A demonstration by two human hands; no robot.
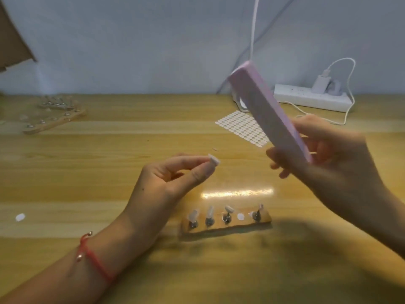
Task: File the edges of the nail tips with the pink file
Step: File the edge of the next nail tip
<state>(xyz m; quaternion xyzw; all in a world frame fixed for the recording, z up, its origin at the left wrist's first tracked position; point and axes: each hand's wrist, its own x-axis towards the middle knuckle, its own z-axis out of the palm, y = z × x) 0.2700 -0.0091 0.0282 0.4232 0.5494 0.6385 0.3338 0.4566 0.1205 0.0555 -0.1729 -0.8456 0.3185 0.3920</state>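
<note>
My left hand (173,176) pinches a small clear nail tip (213,160) between thumb and forefinger, above the middle of the wooden table (109,150). My right hand (328,163) grips the lower end of a long pink file (269,115), which slants up and to the left, apart from the tip. Below both hands lies a wooden holder (226,222) with several nail tips standing on metal pegs.
A sheet of small adhesive dots (243,128) lies behind the file. A white power strip (311,98) with a plugged charger and cable sits at the back right. Another wooden holder (54,115) lies at the back left. A loose white dot (20,217) sits at the left.
</note>
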